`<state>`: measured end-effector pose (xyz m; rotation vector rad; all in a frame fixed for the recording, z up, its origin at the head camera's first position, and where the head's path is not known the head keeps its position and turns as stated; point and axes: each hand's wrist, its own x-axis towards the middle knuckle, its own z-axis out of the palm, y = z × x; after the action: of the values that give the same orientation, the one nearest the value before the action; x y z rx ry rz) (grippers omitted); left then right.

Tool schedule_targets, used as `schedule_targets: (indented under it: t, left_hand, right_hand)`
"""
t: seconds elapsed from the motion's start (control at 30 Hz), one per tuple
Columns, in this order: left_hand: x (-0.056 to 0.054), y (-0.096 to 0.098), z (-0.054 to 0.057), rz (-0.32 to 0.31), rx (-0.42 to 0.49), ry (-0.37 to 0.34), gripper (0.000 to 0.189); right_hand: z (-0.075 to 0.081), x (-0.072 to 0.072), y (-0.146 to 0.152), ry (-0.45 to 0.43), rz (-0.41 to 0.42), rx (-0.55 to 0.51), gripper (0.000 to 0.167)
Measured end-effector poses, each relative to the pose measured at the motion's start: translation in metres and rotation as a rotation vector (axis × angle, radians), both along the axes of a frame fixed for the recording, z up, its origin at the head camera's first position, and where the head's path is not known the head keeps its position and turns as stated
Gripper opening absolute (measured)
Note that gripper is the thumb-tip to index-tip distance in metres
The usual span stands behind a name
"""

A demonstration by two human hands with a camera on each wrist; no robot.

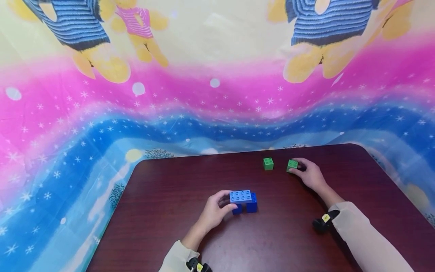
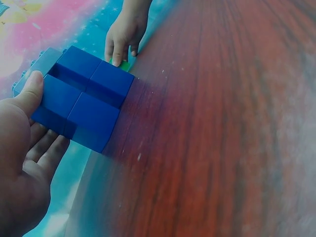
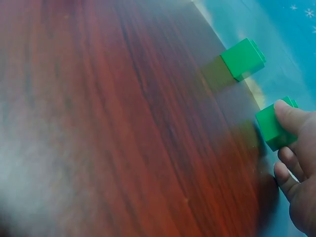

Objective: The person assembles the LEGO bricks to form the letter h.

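My left hand (image 1: 215, 209) grips the left end of a light blue building brick (image 1: 240, 196), thumb at the near side and fingers behind. That brick lies across two dark blue columns (image 1: 252, 206) standing side by side with a narrow gap. From the left wrist view, each column shows as stacked dark blue bricks (image 2: 94, 111). Farther back on the right, my right hand (image 1: 310, 174) pinches a small green brick (image 1: 292, 165) between thumb and fingers. In the right wrist view, the thumb presses on one face of this green brick (image 3: 271, 127).
A second green brick (image 1: 268, 164) sits left of the right hand, close to the far edge of the dark brown table (image 1: 170, 219). Behind the table hangs a patterned cloth (image 1: 210, 102) in pink and blue. Both wrists carry black straps with small cameras.
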<state>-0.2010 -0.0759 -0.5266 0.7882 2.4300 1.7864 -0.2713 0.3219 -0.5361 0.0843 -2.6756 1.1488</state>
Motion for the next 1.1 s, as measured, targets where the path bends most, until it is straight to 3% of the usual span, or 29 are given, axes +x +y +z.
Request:
schedule_targets:
  t: [0.4, 0.73, 1.1]
  left_hand:
    - [0.000, 0.000, 0.001, 0.004, -0.020, -0.017, 0.036]
    - [-0.002, -0.002, 0.001, 0.001, -0.007, -0.024, 0.034]
    - [-0.001, -0.002, 0.002, 0.004, -0.029, -0.022, 0.035]
  right_hand:
    - [0.008, 0.013, 0.004, 0.020, 0.016, 0.037, 0.050]
    - [0.032, 0.023, -0.006, 0.097, 0.060, 0.071, 0.046]
    - [0.067, 0.041, -0.043, 0.131, 0.168, 0.033, 0.047]
